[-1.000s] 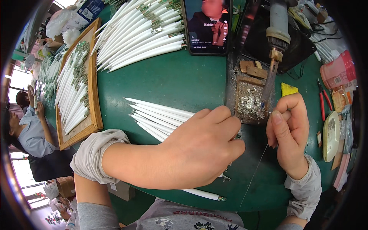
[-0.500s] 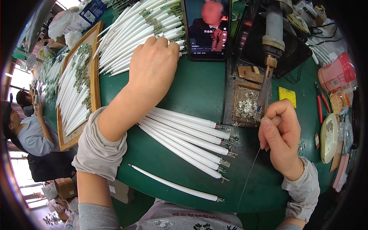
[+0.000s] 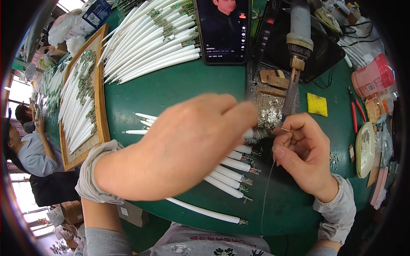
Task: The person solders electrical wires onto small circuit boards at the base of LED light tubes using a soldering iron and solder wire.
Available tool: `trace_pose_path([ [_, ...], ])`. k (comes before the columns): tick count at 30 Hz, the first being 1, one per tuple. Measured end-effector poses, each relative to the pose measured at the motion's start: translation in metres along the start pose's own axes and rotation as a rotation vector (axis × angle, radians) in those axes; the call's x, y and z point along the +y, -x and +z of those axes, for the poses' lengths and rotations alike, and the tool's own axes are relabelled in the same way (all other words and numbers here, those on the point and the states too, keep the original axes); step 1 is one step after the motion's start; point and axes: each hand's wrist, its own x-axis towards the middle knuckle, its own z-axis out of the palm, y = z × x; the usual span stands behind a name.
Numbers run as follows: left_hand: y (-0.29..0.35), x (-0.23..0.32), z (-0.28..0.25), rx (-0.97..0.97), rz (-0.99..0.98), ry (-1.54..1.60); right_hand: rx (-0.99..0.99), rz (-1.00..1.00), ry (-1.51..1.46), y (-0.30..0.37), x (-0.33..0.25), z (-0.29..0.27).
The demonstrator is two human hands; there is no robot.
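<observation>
My left hand, blurred by motion, is closed over a slim white tube. The tube's circuit-board end sticks out past my fingers toward the soldering iron's tip. My right hand pinches a thin solder wire, which hangs down to the table edge and has a bent upper end near that tip. The soldering iron is fixed pointing downward over a tray of silvery solder bits. Beneath my left hand several white tubes lie fanned out, partly hidden. One more white tube lies nearer me.
A large pile of white tubes lies at the back left, beside a wooden-framed tray of similar tubes. A phone stands behind. At the right are a yellow sponge, red-handled pliers, and a dish. Co-workers sit far left.
My left hand has come from the back pile toward me and right, bringing a white tube to the soldering iron. My right hand has shifted slightly left with the wire. The phone's picture differs.
</observation>
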Motion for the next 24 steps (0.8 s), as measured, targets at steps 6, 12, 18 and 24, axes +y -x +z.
trace_pose_path([
  [6, 0.0, 0.0, 0.007, -0.097, -0.046, 0.433, -0.042, 0.025, -0.078, 0.001, -0.007, 0.001],
  [12, -0.004, -0.001, 0.007, -0.202, -0.139, 0.624, -0.044, 0.013, -0.115, 0.002, -0.004, 0.0],
  [18, -0.004, 0.0, 0.013, -0.215, -0.22, 0.711, 0.0, -0.042, -0.044, 0.001, -0.001, 0.002],
  [24, -0.005, 0.001, 0.02, -0.056, -0.119, 0.667, -0.005, -0.052, -0.033, 0.001, -0.001, 0.003],
])
